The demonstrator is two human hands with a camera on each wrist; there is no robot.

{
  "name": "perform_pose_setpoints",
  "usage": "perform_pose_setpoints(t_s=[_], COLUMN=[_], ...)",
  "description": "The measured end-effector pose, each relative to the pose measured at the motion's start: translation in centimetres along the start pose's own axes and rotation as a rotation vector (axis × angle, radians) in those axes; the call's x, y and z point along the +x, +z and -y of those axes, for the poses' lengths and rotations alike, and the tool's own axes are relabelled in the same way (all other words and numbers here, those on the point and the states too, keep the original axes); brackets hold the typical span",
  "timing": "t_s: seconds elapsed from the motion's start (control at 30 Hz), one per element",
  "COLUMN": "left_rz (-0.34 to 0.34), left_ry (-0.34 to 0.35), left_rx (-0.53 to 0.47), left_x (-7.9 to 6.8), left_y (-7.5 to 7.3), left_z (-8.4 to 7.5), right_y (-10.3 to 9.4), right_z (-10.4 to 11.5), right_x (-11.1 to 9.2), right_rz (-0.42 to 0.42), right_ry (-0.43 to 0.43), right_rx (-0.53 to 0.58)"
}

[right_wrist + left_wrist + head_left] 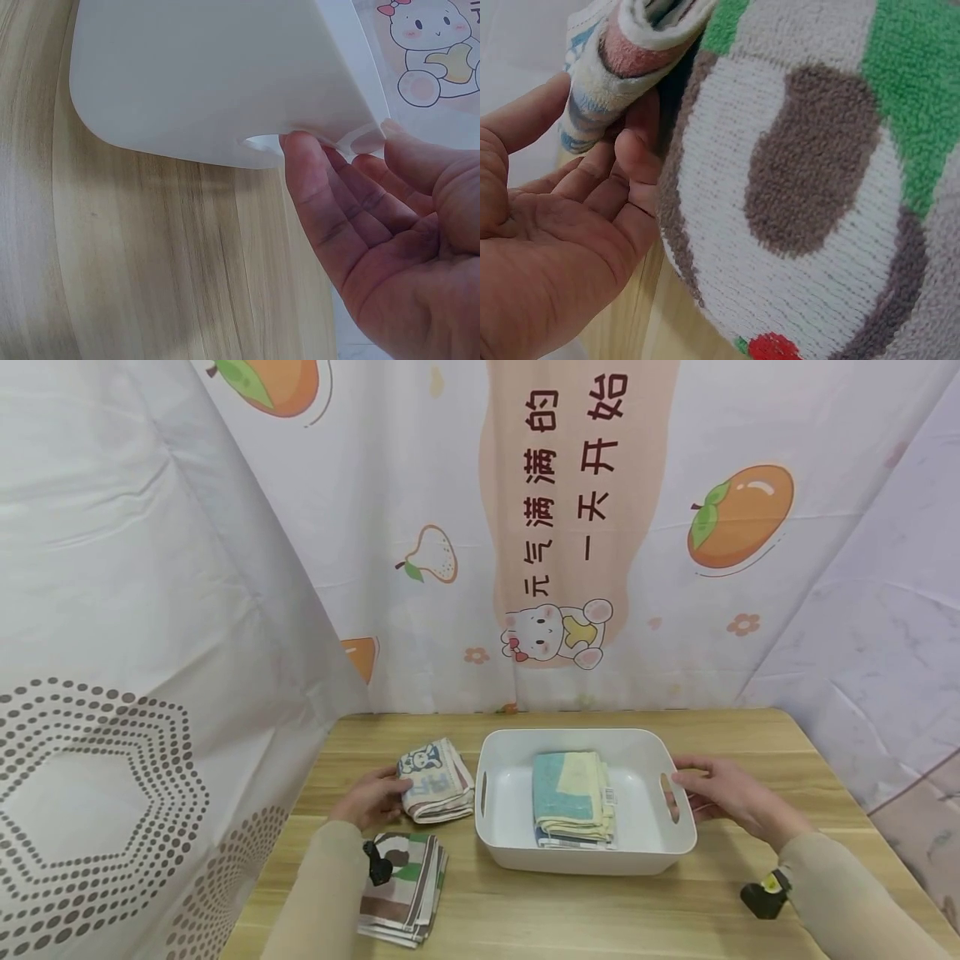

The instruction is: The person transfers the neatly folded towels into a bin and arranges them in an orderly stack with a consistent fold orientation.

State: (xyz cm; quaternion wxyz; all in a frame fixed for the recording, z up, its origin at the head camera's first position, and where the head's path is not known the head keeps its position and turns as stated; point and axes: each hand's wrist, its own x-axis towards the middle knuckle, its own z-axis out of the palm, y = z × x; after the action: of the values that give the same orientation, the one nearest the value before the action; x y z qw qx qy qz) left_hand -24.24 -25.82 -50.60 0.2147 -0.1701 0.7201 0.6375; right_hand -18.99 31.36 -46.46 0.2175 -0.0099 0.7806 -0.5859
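Note:
My left hand [375, 797] pinches the left edge of a folded towel [437, 783] with a blue bunny print, thumb on one side and fingers beneath. Just nearer to me lies a stack of folded towels [401, 887] in brown, white and green, partly covered by my left forearm; it fills much of the left wrist view. My right hand [716, 793] grips the handle end of a white plastic basket [585, 860], thumb at the rim and fingers at the handle hole [262, 142]. Inside the basket, a blue and yellow folded towel [570, 789] lies on top of another folded cloth.
Everything stands on a wooden table [555, 914] with a light grain. A printed curtain [420, 635] hangs right behind its far edge, and another curtain [105, 610] hangs along the left side.

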Motion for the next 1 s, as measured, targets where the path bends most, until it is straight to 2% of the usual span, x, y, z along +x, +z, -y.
perform_pose_setpoints(t_s=[0.13, 0.33, 0.57, 0.83, 1.0], left_rz=[-0.018, -0.027, 0.001, 0.010, 0.023], left_ry=[-0.004, -0.012, 0.004, 0.013, 0.067], left_rx=[0.034, 0.032, -0.041, -0.059, -0.045], left_x=[0.1, 0.3, 0.2, 0.1, -0.3], left_y=[0.6, 0.9, 1.1, 1.3, 1.5], left_z=[-0.2, -0.4, -0.7, -1.8, -2.4], right_y=[0.0, -0.1, -0.1, -0.1, -0.1], right_z=[0.0, -0.1, -0.1, 0.0, 0.0], right_x=[0.0, 0.0, 0.0, 0.0, 0.0], right_rz=[0.008, 0.023, 0.028, 0.037, 0.045], right_ry=[-0.006, -0.014, -0.014, -0.014, -0.015], right_rx=[0.002, 0.001, -0.003, 0.005, 0.011])
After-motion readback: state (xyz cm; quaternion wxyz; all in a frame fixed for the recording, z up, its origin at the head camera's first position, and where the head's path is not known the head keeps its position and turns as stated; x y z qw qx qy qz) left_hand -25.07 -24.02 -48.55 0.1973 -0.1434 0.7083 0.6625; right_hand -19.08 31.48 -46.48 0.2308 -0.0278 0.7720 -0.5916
